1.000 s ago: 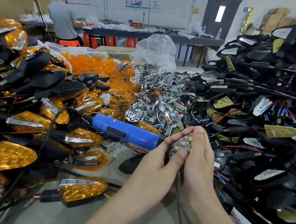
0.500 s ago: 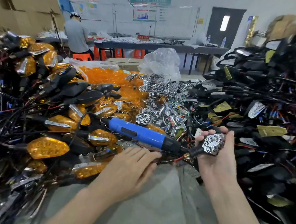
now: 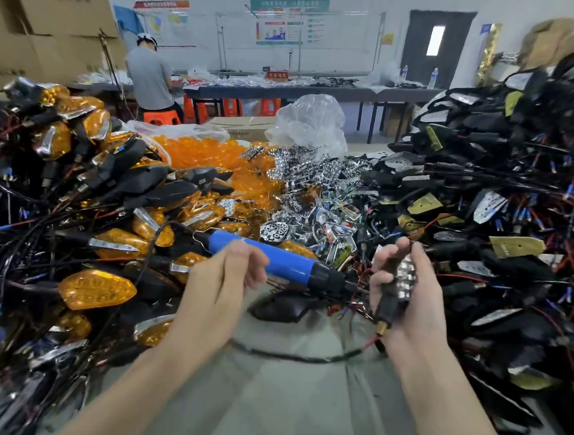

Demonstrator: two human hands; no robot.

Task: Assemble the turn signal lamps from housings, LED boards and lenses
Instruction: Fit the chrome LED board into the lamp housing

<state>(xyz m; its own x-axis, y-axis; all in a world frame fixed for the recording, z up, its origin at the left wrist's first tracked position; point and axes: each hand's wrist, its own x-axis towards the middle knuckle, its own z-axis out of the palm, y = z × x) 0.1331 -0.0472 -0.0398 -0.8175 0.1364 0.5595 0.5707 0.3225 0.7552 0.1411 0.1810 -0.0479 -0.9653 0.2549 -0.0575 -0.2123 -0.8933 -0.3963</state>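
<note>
My right hand [image 3: 408, 304] grips a black lamp housing [image 3: 386, 304] with a chrome LED reflector [image 3: 404, 276] set in it, held nearly upright, its red and black wire trailing down to the table. My left hand [image 3: 219, 287] hovers in front of the blue electric screwdriver [image 3: 289, 261], fingers loosely curled and holding nothing. The screwdriver lies across the parts between my hands. A single black housing [image 3: 282, 307] lies on the table below it.
Finished amber lamps [image 3: 97, 289] are heaped at the left, loose orange lenses [image 3: 208, 154] and chrome reflectors [image 3: 315, 178] at the back, wired black housings [image 3: 484, 197] at the right. The grey table [image 3: 282, 404] shows in front. A person [image 3: 149, 78] works at a far bench.
My right hand has turned the housing from flat to nearly upright and drawn it closer. My left hand has lifted off the table up to the screwdriver. The view has tilted upward.
</note>
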